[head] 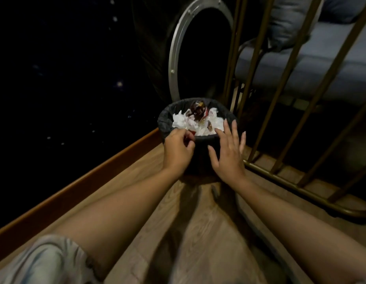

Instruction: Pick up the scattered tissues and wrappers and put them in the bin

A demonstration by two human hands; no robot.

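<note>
Nearest, at 7 o'clock, a pale gathered sleeve (53, 261) on the left arm; both bare forearms reaching up over a wooden floor (178, 232) toward the middle of the view.

Left hand (178, 149) at the near-left rim of the bin (206, 149), fingers curled and pinching a small red wrapper (191, 133) right at the rim edge. Right hand (229, 152) just beside it, toward 3 o'clock, fingers straight and spread, holding nothing, fingertips reaching over the near-right rim; touching or hovering, impossible to tell.

Bin itself small, round, dark, upright on the floor at centre, lined in black and heaped with white crumpled tissues (182, 123). On top of the heap toward 12 o'clock, a glossy dark brown wrapper (197, 112).

Farther off: a wooden skirting board (75, 181) running toward 8 o'clock, a silver metal ring (178, 50) at 12 o'clock, brass-coloured bars (284, 83) at 2 o'clock, a blue-grey cushioned seat (321, 64) behind them.
</note>
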